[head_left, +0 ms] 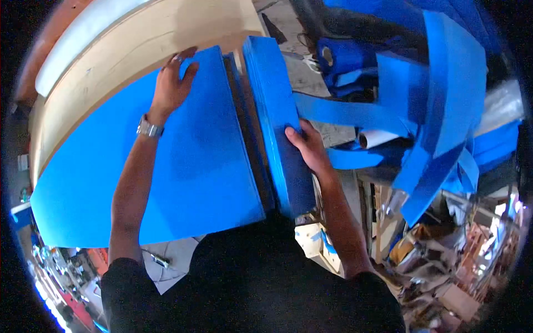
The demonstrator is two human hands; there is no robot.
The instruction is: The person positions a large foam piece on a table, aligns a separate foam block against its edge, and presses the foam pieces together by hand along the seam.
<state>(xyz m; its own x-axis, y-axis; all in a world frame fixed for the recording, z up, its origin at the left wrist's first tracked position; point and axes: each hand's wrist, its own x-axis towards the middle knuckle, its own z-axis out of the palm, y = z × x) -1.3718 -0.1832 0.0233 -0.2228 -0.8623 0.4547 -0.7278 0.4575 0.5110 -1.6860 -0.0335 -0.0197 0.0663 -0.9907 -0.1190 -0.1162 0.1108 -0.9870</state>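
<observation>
Blue and narrow, the stack lies along the right edge of the worktop, its long axis running from the far side towards the person's body. The right hand is nearer, touching its outer side with the thumb laid over the top; the other fingers are partly hidden. Left of a dark gap, the left hand rests half-curled, thumb apart, on the wide blue sheet.

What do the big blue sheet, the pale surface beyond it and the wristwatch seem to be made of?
Blue sheet: perhaps plastic or foam, smooth and fairly matte, with even colour.
Pale surface: probably wood or plywood, going by its tan colour and faint streaks.
Wristwatch: likely metal, silvery, with bright glints.
</observation>
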